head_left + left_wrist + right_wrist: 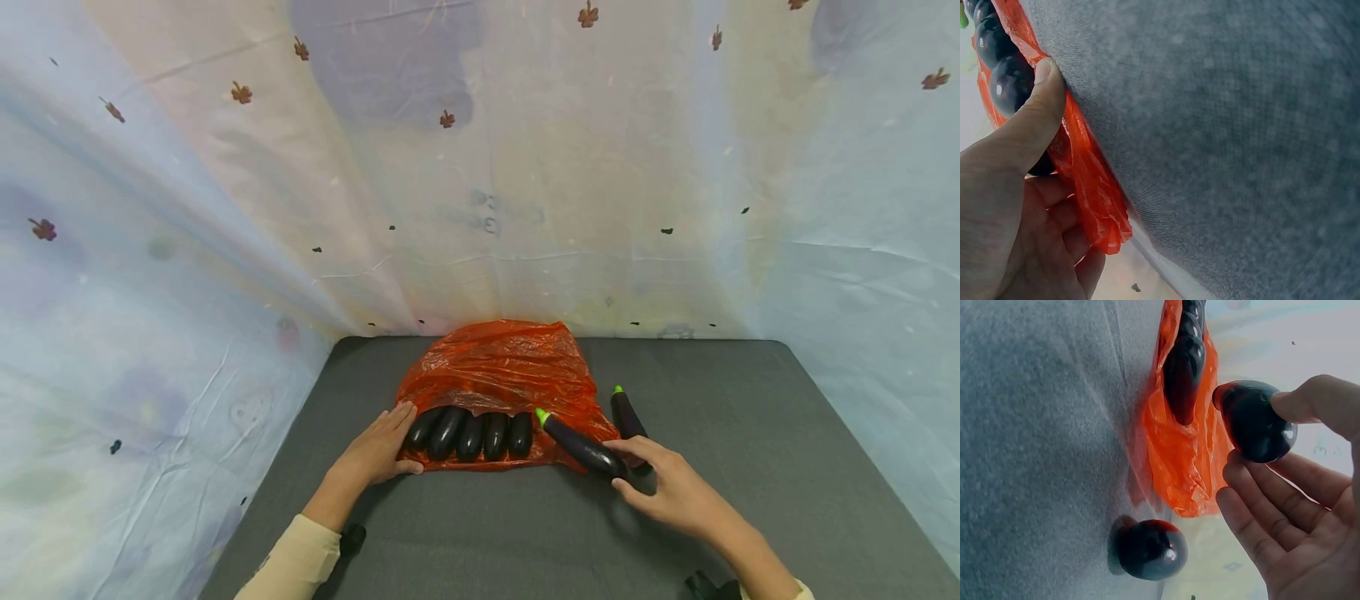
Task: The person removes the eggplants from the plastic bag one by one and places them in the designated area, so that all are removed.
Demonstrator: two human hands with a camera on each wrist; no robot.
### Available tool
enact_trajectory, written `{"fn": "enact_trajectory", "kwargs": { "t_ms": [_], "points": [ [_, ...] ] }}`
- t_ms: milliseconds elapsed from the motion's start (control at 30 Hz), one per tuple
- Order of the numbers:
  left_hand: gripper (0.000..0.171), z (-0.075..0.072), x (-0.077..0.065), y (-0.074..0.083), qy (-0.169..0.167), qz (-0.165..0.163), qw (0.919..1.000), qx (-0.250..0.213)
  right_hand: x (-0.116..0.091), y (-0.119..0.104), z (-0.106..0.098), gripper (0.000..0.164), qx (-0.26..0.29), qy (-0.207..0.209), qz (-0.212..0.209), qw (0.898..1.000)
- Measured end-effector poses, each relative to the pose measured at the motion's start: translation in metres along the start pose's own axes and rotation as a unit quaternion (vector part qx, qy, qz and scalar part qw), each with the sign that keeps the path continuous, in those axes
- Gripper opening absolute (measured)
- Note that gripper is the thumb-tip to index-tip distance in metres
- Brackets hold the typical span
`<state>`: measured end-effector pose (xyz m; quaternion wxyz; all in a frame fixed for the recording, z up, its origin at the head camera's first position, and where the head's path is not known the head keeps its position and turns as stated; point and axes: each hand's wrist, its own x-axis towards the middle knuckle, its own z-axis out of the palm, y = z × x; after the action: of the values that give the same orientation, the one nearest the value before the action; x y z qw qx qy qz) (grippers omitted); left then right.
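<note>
An orange-red plastic bag [502,367] lies on the grey table, with its mouth towards me. Inside it several dark eggplants [470,437] lie side by side, their round ends at the mouth. My left hand [384,446] rests against the bag's left side, fingers extended along it and thumb on the near rim [1075,134]. The right hand [667,492] pinches an eggplant [581,446] by its round end, between thumb and fingers. Its green stem points towards the bag, at the right of the row. Another eggplant [626,412] lies right of the bag, partly behind the right hand.
The grey table [487,533] reaches back to a patterned curtain [525,208], which also hangs at both sides. A dark object [352,537] shows by the left sleeve, and another [708,586] by the right wrist.
</note>
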<state>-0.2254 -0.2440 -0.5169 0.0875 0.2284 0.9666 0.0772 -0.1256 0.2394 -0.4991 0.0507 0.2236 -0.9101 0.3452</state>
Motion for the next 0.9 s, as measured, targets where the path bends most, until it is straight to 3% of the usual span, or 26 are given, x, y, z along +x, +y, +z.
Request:
{"fn": "enact_trajectory", "kwargs": {
  "t_ms": [433,900],
  "points": [
    [0.102,-0.001,-0.001,0.000,-0.001,-0.004,1.0000,0.003,-0.002,0.005,-0.005,0.051,-0.007,0.037,0.003,0.999],
    [0.102,-0.001,-0.002,0.001,-0.001,-0.005,1.0000,0.003,-0.008,0.013,-0.009,0.053,-0.028,0.095,0.036,0.994]
  ]
}}
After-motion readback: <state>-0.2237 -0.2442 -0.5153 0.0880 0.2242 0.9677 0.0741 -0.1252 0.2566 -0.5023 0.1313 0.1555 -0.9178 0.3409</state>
